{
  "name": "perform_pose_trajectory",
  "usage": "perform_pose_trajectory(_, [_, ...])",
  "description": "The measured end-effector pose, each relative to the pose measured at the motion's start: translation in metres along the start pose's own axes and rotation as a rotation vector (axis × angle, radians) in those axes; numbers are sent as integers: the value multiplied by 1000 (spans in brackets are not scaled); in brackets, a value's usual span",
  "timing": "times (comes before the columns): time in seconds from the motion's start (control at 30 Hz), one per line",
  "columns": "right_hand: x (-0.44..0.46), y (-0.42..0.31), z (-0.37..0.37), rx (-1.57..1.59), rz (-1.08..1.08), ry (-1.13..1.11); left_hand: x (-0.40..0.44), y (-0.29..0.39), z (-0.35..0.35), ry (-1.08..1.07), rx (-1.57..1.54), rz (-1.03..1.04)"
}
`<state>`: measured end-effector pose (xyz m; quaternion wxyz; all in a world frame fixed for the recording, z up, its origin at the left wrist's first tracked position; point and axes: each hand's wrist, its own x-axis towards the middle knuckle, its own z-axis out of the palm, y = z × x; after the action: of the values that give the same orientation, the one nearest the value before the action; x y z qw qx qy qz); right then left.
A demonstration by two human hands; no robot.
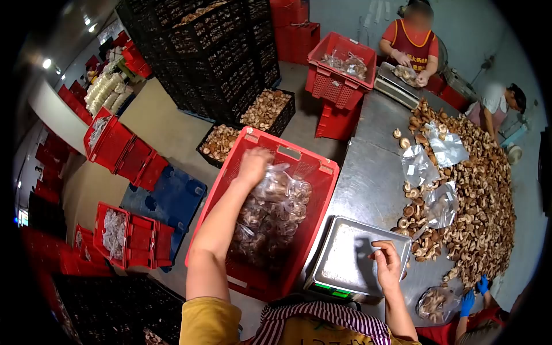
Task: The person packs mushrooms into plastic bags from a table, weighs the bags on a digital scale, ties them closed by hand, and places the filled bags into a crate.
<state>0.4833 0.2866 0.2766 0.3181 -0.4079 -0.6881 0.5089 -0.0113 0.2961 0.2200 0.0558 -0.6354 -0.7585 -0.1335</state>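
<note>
Red crate (323, 187): beside the steel table (368, 187), holding clear bags of brown mushrooms (267, 215) heaped inside, with bare wall above them.
Left hand (255, 165): reaches inside the crate's far end, at the top of the bagged mushrooms, fingers curled down; motion blur hides the fingertips, so whether they have hold of a bag cannot be told.
Right hand (388, 261): above the right side of the scale tray (345, 250), fingers loosely bent, thumb apart from them, grasping nothing.
Scale: at the table's near edge, green panels (332, 290) on its near side, a hand's shadow across the tray.
Loose mushrooms (480, 195): spread thickly over the table's right part.
Flat plastic bags (418, 165): lying at the pile's left edge and on top of it.
Filled bag (435, 305): on the table near a co-worker's blue gloves (468, 302).
Far co-worker (409, 49): both hands at a bag of mushrooms (407, 75) over a second scale (395, 91).
Black crates (224, 63): stacked beyond the red crate, two mushroom-filled ones (264, 109) at floor level nearby.
Blue pallet (172, 195): on the floor, left of the red crate.
</note>
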Motion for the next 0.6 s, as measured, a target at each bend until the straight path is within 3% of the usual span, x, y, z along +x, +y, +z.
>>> perform_pose_trajectory(0.03, [-1, 4, -2, -101, -15, 1, 4, -16, 17, 195, 44, -54])
perform_pose_trajectory(0.13, [-10, 6, -10, -153, -18, 23, -8, -1, 34, 273, -178, -243])
perform_pose_trajectory(0.23, [-23, 14, -24, -266, -34, 68, -40, 15, 68, 317, -134, -44])
perform_pose_trajectory(0.37, [-46, 22, -69, -378, 15, 219, -101, 64, 94, 177, -379, -123])
perform_pose_trajectory(0.4, [-56, 41, -88, -478, -84, 304, -113, 80, 84, 95, -510, -171])
perform_pose_trajectory(0.47, [-77, 43, -125, -556, 25, 480, -154, 71, 111, 6, -600, -253])
perform_pose_trajectory(0.5, [-97, 64, -150, -707, 13, 604, -169, 69, 114, 22, -582, -171])
perform_pose_trajectory(0.6, [-161, 105, -216, -965, 202, 953, -204, 83, 90, -154, -642, -312])
